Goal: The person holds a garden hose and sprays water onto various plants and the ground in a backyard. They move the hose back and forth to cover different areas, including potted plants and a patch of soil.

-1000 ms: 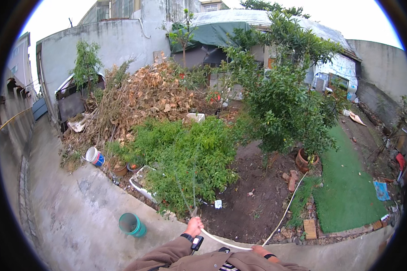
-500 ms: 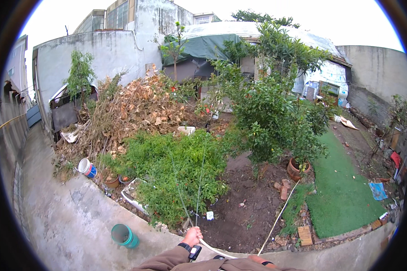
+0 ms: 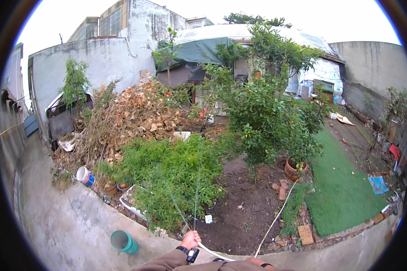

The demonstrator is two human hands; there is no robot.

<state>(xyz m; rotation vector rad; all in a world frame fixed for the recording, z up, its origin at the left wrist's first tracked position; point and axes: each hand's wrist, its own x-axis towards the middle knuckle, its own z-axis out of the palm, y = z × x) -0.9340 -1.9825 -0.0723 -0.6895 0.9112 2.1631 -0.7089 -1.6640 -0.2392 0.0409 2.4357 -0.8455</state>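
Note:
My left hand is closed around the end of a pale hose, low in the middle of the view. Two thin streams of water shoot forward from it toward a bushy green plant bed. At the lower edge, my right hand shows only in part, and its fingers are mostly out of sight. Both stretches of hose meet at this hand, which appears to grip it. From there the hose runs over the soil to a potted tree.
A teal bucket stands on the concrete path at left, with a white-and-blue bucket tilted farther back. Dry leaves are heaped behind the plants. Bare soil, bricks and green artificial turf lie to the right.
The view has shifted slightly, so the background sits a little lower and farther left. My left hand keeps its hold on the hose, and water still sprays over the plants.

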